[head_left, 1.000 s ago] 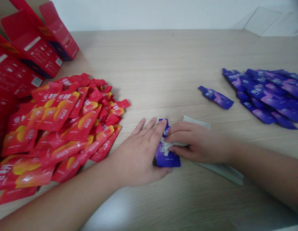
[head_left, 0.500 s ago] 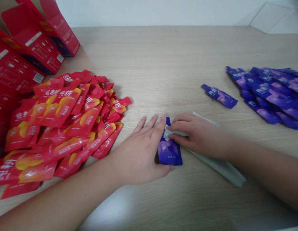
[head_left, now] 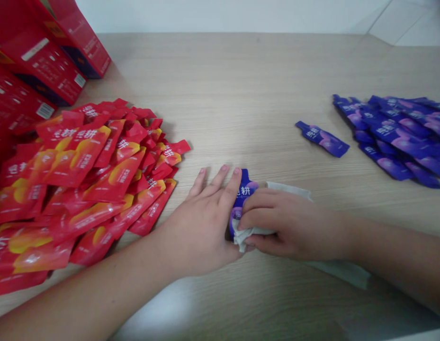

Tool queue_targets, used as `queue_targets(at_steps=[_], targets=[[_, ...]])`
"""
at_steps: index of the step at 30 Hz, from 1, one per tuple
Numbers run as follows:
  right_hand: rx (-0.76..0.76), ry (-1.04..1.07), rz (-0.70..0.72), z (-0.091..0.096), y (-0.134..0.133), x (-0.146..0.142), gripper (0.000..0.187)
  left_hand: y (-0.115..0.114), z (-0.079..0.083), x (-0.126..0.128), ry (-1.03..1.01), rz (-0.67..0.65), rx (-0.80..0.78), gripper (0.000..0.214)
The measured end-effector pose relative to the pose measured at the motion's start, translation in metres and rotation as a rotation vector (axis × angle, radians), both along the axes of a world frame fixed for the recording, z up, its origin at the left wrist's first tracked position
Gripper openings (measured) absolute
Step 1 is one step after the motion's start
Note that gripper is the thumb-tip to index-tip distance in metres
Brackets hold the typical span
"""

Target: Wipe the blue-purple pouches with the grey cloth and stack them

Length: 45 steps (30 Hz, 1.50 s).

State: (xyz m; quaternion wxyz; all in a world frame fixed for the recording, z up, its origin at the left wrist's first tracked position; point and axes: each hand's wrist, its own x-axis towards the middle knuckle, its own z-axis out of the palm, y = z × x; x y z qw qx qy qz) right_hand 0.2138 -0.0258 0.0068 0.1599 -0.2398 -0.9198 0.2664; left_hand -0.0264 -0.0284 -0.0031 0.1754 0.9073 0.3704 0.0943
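A purple spouted pouch [head_left: 246, 189] lies on the table between my two hands, its narrow top pointing away from me. My left hand [head_left: 202, 225] rests flat along the left side of this pouch, fingers spread and the index finger against its edge. Bunched in the closed fingers of my right hand [head_left: 287, 219] is a white cloth [head_left: 243, 237], pressed on the pouch's lower part. More of the cloth trails out beyond and below that hand. The right hand and cloth hide much of the pouch's lower right side.
Red pouches [head_left: 99, 194] are heaped on the left, close to my left forearm. Behind them stand several red boxes [head_left: 52, 61]. A single purple pouch [head_left: 323, 138] lies to the right, beside a pile of purple pouches [head_left: 393, 135]. A white wall [head_left: 234, 16] bounds the wooden table [head_left: 220, 85].
My right hand has slid the cloth down the pouch, from its upper part towards its lower end. The left hand keeps its place on the pouch. The view has shifted slightly.
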Motion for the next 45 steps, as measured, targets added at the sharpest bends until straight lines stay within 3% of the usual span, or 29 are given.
queue_targets(at_steps=[9,16,19,23,27,31,34,37,40,42,45], targets=[[0.144,-0.176,-0.282,-0.004,0.029,0.006,0.018,-0.001,-0.003,-0.001,-0.001,0.018,0.019,0.133],[0.107,0.001,-0.572,-0.017,0.04,0.02,0.017,-0.005,0.005,-0.005,0.014,-0.193,0.043,0.076],[0.109,0.091,-0.655,-0.017,0.04,0.019,0.014,-0.007,0.006,-0.002,0.027,-0.147,0.089,0.066],[0.113,0.24,-0.842,-0.015,0.042,0.021,0.015,-0.008,0.006,-0.004,0.046,-0.089,0.275,0.036],[0.088,0.318,-0.914,-0.016,0.044,0.025,0.021,-0.005,0.009,-0.009,0.09,0.007,0.371,0.043],[0.065,0.313,-0.888,-0.017,0.043,0.025,0.025,-0.002,0.015,-0.006,0.11,0.004,0.229,0.033],[0.064,0.288,-0.852,-0.017,0.043,0.024,0.025,-0.001,0.017,-0.005,0.09,0.003,0.132,0.06],[0.054,0.297,-0.821,-0.017,0.042,0.024,0.022,0.001,0.014,-0.005,0.004,-0.164,0.091,0.082],[0.054,0.309,-0.803,-0.018,0.041,0.023,0.02,0.001,0.012,-0.005,0.006,-0.268,0.041,0.068],[0.055,0.314,-0.795,-0.018,0.04,0.023,0.02,-0.002,0.012,-0.003,0.033,-0.214,0.046,0.066],[0.047,0.313,-0.779,-0.019,0.04,0.023,0.021,-0.006,0.01,-0.002,0.037,-0.125,0.066,0.091]])
